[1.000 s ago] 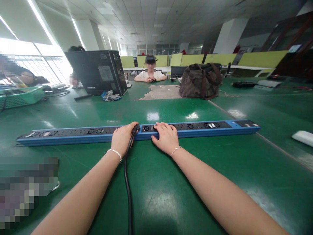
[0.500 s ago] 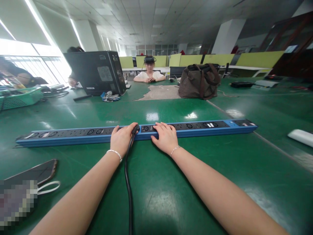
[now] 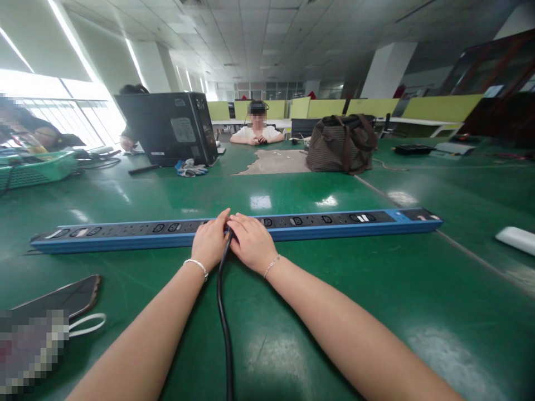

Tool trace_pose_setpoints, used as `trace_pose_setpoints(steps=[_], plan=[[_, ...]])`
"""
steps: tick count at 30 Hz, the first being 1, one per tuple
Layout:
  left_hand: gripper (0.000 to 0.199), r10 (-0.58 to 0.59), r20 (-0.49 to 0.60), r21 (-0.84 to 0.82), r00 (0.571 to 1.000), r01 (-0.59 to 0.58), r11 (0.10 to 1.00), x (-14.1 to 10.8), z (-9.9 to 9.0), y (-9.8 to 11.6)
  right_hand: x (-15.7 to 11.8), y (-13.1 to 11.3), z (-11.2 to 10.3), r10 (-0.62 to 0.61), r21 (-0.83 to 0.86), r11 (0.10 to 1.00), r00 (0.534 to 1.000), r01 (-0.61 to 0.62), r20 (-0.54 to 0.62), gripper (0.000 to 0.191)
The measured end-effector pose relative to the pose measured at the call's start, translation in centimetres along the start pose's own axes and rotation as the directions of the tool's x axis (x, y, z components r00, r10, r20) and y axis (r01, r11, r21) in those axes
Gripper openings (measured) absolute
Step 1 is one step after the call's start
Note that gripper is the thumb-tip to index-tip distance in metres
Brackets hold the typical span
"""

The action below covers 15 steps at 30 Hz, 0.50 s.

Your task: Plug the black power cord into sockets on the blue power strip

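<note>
Black cable [image 3: 227, 334] ends within the narrowed fingers of left hand [image 3: 208, 243] and right hand [image 3: 254, 242], meeting over the blue power strip [image 3: 334, 230], so both share its hidden end.

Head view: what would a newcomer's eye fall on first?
Probably the long blue power strip, stretched across the green table. Next, the left hand and right hand, meeting left of its middle, where a black cable runs toward the viewer. Beyond, a brown bag stands right of center, a dark computer case left.
</note>
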<state>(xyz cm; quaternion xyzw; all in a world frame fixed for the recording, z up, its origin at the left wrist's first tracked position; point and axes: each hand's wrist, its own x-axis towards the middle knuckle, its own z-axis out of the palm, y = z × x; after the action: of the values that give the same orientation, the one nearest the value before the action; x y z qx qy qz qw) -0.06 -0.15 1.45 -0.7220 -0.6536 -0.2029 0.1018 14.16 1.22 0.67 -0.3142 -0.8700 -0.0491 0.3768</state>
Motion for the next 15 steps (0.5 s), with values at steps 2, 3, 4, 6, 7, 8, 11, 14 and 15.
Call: trace_pose_setpoints(steps=[2, 3, 4, 6, 7, 8, 11, 14, 15], plan=[[0.047, 0.018, 0.016, -0.013, 1.0, -0.018, 1.0, 0.16, 0.04, -0.39, 0.47, 0.38, 0.17, -0.024, -0.016, 1.0, 1.0, 0.024, -0.005, 0.031], [0.045, 0.033, 0.024, -0.023, 0.999, -0.032, 0.999, 0.21, 0.07, -0.56, 0.66, 0.53, 0.17, -0.034, -0.024, 0.999, 0.999, 0.033, -0.007, 0.029], [0.043, 0.046, 0.029, -0.035, 0.999, -0.045, 0.998, 0.23, 0.11, -0.7, 0.81, 0.6, 0.15, -0.037, -0.032, 0.999, 0.999, 0.036, -0.009, 0.028], [0.04, 0.062, 0.024, -0.063, 0.998, -0.06, 0.996, 0.22, 0.26, -0.88, 0.96, 0.53, 0.07, -0.027, -0.044, 0.999, 1.0, 0.027, -0.008, 0.025], [0.04, 0.065, 0.013, -0.076, 0.998, -0.064, 0.995, 0.19, 0.35, -0.93, 0.96, 0.42, 0.03, -0.021, -0.048, 0.999, 1.0, 0.021, -0.004, 0.025], [0.04, 0.069, -0.003, -0.085, 0.998, -0.069, 0.994, 0.15, 0.45, -0.94, 0.93, 0.28, -0.02, -0.018, -0.051, 0.999, 1.0, 0.018, 0.001, 0.026], [0.041, 0.093, -0.037, -0.069, 0.995, -0.095, 0.993, -0.09, 0.63, -0.82, 0.75, -0.03, -0.07, -0.04, -0.064, 0.997, 0.999, 0.041, 0.014, 0.029], [0.041, 0.092, -0.025, -0.016, 0.995, -0.093, 0.996, -0.37, 0.49, -0.55, 0.61, -0.02, 0.08, -0.05, -0.062, 0.997, 0.998, 0.052, 0.028, 0.03], [0.041, 0.084, -0.019, -0.004, 0.996, -0.085, 0.996, -0.45, 0.41, -0.46, 0.57, 0.03, 0.17, -0.042, -0.057, 0.997, 0.999, 0.044, 0.03, 0.03]])
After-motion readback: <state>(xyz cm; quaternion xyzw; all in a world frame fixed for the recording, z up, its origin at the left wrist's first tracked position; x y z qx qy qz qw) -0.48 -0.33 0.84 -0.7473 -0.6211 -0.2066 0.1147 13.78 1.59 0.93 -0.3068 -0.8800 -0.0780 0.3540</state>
